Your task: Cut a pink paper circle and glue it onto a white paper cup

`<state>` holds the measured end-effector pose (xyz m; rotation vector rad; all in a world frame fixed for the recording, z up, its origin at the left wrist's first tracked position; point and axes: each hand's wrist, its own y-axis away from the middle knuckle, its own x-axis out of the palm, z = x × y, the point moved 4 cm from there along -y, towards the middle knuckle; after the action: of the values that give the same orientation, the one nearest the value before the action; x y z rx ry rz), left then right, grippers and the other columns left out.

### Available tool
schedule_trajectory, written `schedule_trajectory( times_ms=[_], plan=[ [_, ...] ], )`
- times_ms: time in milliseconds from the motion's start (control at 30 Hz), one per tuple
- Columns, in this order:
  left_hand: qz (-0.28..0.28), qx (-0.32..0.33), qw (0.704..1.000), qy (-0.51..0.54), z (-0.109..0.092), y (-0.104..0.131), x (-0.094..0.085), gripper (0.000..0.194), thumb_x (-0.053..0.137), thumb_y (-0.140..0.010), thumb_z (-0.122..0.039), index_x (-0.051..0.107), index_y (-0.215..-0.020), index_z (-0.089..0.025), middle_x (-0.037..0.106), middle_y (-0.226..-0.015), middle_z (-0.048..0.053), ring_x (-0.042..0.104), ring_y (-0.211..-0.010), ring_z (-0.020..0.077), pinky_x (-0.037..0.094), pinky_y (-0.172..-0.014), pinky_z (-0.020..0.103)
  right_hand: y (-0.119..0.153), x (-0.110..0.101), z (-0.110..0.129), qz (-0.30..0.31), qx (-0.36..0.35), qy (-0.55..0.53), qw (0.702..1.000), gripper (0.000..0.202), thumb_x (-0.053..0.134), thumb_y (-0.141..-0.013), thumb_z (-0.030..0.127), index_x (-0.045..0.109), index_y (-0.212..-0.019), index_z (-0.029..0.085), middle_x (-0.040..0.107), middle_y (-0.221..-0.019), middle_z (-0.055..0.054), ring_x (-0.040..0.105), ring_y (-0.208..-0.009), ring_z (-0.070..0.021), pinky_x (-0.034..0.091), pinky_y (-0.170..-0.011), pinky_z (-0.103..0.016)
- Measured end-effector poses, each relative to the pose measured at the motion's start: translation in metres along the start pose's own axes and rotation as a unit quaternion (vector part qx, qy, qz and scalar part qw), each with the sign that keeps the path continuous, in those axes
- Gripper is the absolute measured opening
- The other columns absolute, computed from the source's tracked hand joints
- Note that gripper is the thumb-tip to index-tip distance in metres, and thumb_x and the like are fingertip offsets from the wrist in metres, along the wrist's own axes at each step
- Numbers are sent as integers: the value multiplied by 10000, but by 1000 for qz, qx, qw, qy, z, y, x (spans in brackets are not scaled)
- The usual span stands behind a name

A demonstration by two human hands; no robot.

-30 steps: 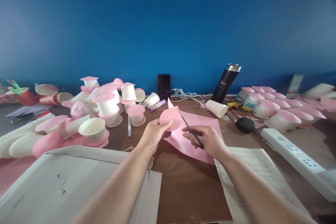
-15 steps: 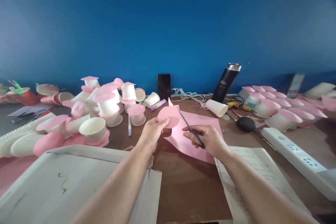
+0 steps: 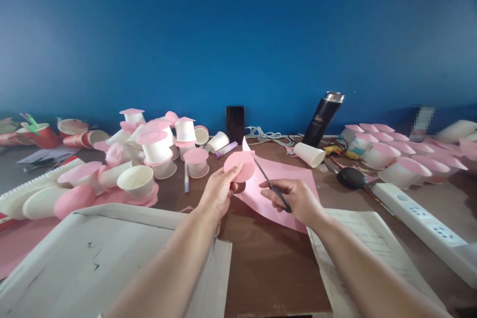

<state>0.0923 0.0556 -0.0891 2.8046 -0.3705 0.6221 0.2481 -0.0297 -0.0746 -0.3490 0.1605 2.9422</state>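
My left hand (image 3: 220,190) pinches a round pink paper disc (image 3: 244,166) by its lower left edge, thumb on top. Black scissors (image 3: 269,182) are in my right hand (image 3: 294,198), fingers in the handles, blades pointing up and left close to the disc's right edge. Whether the blades touch the disc I cannot tell. Beneath both hands a larger pink paper sheet (image 3: 290,171) lies on the brown table (image 3: 272,273), its upper left corner curled up.
White paper cups (image 3: 136,182) with pink paper pieces crowd the left; more pink-topped cups (image 3: 383,154) stand right. A phone (image 3: 235,124) and a black flask (image 3: 322,118) lean at the blue wall. A power strip (image 3: 421,223) lies right, a cardboard sheet (image 3: 122,253) front left.
The view has shifted slightly, so the background things sit a little further right. My left hand has turned slightly with the disc; the scissors stay almost in place beside it.
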Motion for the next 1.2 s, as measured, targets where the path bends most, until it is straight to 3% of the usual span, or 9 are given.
schedule_trajectory(
  times_ms=[233,600,1200],
  plan=[
    [-19,32,996,-85,-4,1,-1,300,797,-601,-363,653,-706,-122,561,-551,-19,411,-449,51,341,-457,202,-3,1,-7,21,-14,22,999,521,764,-652,483,713,-1019,116,564,-546,13,483,-482,-98,394,-476,-243],
    [18,27,990,-135,-8,4,1,235,755,-661,-304,670,-752,-104,610,-592,11,530,-510,93,437,-498,202,-5,-1,-11,20,-12,30,999,498,760,-653,486,703,-1000,133,553,-549,26,468,-493,-95,375,-473,-233],
    [29,41,984,-169,-9,5,1,350,751,-664,-380,714,-865,-97,696,-738,74,608,-627,151,467,-579,244,-4,0,-6,16,-9,30,999,543,744,-621,562,687,-936,123,544,-548,18,472,-499,-104,384,-489,-246]
  ],
)
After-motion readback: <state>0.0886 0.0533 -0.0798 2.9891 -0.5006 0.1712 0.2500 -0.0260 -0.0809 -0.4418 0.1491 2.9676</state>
